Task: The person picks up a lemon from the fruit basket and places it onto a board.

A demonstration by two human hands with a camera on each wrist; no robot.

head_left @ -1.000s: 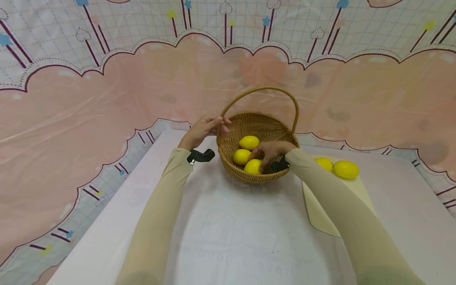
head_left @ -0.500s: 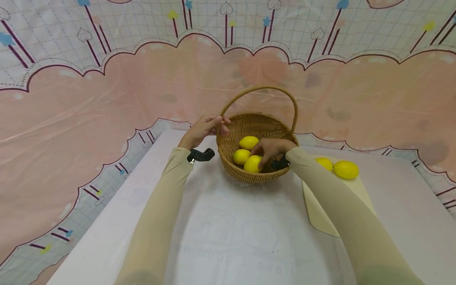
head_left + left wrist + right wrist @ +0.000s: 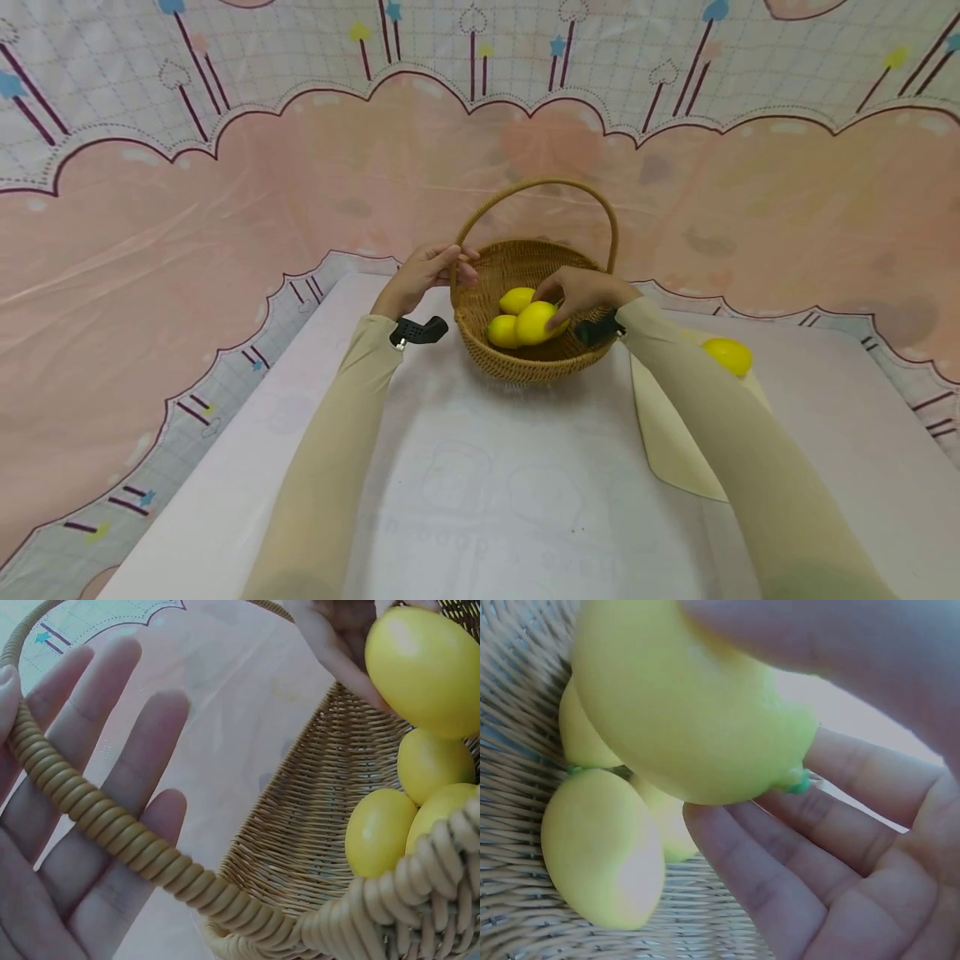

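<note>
Before pink cloth [image 3: 300,192], our right hand [image 3: 587,289] pinched a yellow lemon [image 3: 533,324], left hand [image 3: 422,273] a brown wicker basket's [image 3: 517,368] handle [image 3: 540,181], three lemons [image 3: 501,332] inside, another lemon [image 3: 730,357] still outside.

Backdrop [image 3: 262,200]: sheet-like covering, pink, creased in places, hung behind and down the left. Upper field [image 3: 300,50]: pale, finely gridded, printed with blue stars [image 3: 557,45], heart-like shapes [image 3: 174,73] and dark maroon sticks [image 3: 472,67]; meets the pink at a scalloped, dark-outlined edge [image 3: 405,72]. Table [image 3: 480,433]: white top, bearing pale outlines [image 3: 546,496], possibly lettering, too faint to read. Lower border [image 3: 225,383]: gridded pattern repeated, alongside the table. Light: soft, fairly even.
</note>
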